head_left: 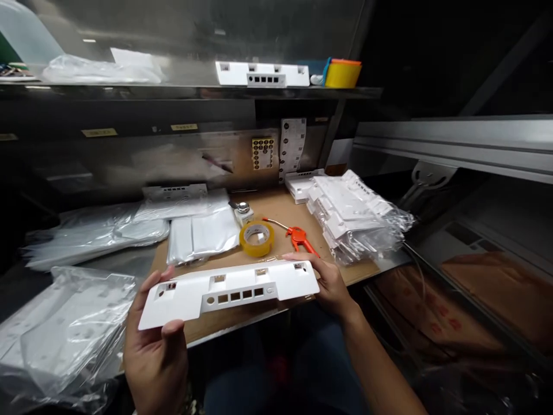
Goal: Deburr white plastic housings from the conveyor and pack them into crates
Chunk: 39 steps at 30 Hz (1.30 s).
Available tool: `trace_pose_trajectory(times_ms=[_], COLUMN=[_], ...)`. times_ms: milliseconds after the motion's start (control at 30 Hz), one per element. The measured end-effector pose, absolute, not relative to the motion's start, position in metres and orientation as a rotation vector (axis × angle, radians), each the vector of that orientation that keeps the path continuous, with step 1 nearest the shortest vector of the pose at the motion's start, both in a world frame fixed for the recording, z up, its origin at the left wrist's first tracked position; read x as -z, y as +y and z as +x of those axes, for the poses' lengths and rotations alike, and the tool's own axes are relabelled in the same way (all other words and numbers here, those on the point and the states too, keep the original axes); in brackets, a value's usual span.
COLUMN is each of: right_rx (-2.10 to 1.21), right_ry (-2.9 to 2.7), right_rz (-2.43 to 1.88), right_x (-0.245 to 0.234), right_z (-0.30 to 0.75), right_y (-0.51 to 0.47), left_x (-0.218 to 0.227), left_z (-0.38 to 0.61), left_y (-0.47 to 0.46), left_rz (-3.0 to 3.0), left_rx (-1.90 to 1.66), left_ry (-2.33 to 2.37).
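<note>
A long white plastic housing [242, 275] with a row of square port cut-outs and one round hole is held up over the front edge of the bench. My left hand [158, 340] grips its left end, thumb on the near edge and fingers behind. At the other end, my right hand [330, 282] is closed around the back edge, its fingers partly hidden by the housing. Just beyond the housing lie a roll of yellowish tape [256, 249] and an orange air blow gun [299, 236]; neither hand touches them.
Bagged white housings [354, 213] are stacked at the right, more bagged parts [69, 328] at the near left. Clear plastic bags [203, 233] lie left of the tape. A shelf [181, 92] above carries another white housing [263, 74] and a yellow container [343, 74].
</note>
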State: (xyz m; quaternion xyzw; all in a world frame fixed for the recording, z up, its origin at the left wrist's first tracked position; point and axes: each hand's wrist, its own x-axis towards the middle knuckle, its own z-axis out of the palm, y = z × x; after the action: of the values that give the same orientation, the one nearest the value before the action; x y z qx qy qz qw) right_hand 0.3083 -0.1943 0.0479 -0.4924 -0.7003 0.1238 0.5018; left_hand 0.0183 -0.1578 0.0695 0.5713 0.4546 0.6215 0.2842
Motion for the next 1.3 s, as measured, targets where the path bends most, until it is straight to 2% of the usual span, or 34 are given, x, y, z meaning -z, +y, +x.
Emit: trace_pose_trajectory(times_ms=[133,667,967,1300], right_rx=[-0.402,-0.568,-0.552,-0.461], right_ry=[-1.537,-1.281,-1.276,-1.401], right_rz=[-1.246,-1.196,-1.205,-1.313], right_x=[-0.03,0.003,0.006,0.002], right_z=[0.299,0.314,0.314,0.315], right_y=[-0.202,-0.218,-0.216,-0.218], left_x=[-0.068,-0.056,-0.05,-0.046], left_z=[0.023,0.045,0.044,0.034], left_y=[-0.162,-0.169,-0.167,-0.161], left_rz=[1.378,1.441,1.43,1.387], left_rx=[-1.686,-1.686,-1.666,-1.553], left_ry=[1.123,1.009,0.974,1.166])
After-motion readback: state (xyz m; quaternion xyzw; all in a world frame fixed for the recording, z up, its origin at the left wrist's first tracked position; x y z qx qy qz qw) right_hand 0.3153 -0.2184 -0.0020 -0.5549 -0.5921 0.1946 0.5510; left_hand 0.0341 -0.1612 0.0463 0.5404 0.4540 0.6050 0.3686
